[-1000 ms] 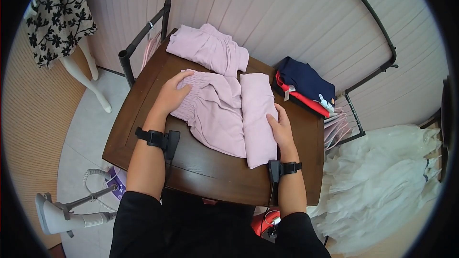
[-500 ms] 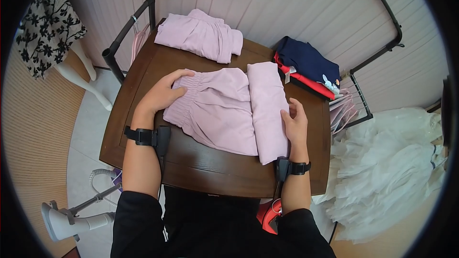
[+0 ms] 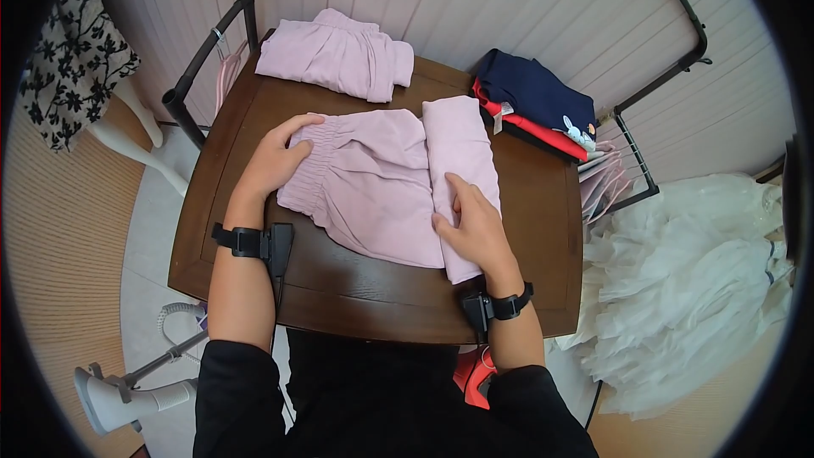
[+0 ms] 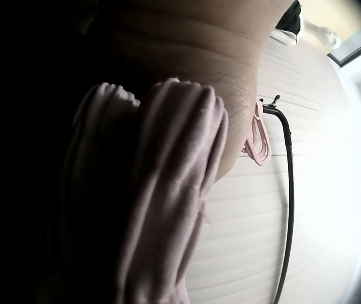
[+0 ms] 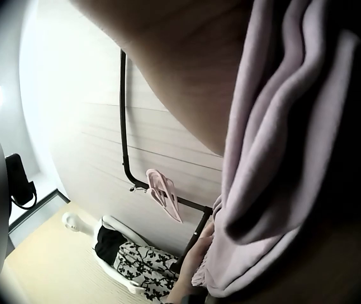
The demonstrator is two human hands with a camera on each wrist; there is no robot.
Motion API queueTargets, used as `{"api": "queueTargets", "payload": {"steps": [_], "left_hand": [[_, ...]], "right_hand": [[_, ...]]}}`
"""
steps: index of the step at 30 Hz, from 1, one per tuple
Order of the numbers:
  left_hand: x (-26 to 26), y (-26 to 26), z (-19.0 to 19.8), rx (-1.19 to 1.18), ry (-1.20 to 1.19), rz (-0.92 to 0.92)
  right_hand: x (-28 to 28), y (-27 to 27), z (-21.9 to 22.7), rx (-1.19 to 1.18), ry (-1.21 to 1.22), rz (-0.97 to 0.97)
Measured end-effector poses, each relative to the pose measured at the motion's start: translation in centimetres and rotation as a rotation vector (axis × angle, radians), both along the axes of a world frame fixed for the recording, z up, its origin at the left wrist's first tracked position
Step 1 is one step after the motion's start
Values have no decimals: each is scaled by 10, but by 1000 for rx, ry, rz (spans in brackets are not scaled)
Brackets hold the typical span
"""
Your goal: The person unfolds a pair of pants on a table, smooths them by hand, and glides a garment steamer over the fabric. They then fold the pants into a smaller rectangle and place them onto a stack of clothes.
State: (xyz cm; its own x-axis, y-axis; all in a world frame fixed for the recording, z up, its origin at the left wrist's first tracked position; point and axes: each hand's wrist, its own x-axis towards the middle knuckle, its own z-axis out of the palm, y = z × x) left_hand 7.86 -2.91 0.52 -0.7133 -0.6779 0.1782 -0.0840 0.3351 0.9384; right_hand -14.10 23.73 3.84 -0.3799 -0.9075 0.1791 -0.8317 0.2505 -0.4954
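Note:
Lilac trousers (image 3: pixel 365 191) lie on a dark wooden table, their gathered elastic waistband (image 3: pixel 307 171) towards the left. At their right end the legs are folded over into a thick flat strip (image 3: pixel 458 131). My left hand (image 3: pixel 275 157) rests at the waistband, thumb and fingers spread along its edge. In the left wrist view the waistband's pleats (image 4: pixel 174 145) stand close beside the palm. My right hand (image 3: pixel 476 229) lies on the folded strip near its front end, fingers slightly bent. Soft folds of the cloth (image 5: pixel 282 126) show beside that hand in the right wrist view.
Another folded lilac garment (image 3: pixel 335 55) lies at the back left of the table (image 3: pixel 356 301). A navy and red clothes stack (image 3: pixel 543 106) sits at the back right. Around stand a black rack (image 3: pixel 199 76) with hangers, a white tulle dress (image 3: pixel 687 288) and a garment steamer (image 3: pixel 127 394).
My right hand has moved left, from the folded strip's outer edge onto its top. The trousers were shifted nearer, away from the other lilac garment. My left hand stays at the waistband.

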Motion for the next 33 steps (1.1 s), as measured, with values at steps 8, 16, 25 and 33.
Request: {"api": "queueTargets", "payload": {"steps": [8,16,25,33], "left_hand": [[1,-1,1,23,13,-24],[4,-1,7,115,-18,-36],[4,-2,4,114,-13,-39],[42,-10,19,150,-126,-82]], "right_hand": [[-49,24,15,-259,-750,-182],[-156,121,-10,-303,-515,-865],[-110,65,-7,-273,-384,-413],[-67,42,15,135,-105,-308]]}}
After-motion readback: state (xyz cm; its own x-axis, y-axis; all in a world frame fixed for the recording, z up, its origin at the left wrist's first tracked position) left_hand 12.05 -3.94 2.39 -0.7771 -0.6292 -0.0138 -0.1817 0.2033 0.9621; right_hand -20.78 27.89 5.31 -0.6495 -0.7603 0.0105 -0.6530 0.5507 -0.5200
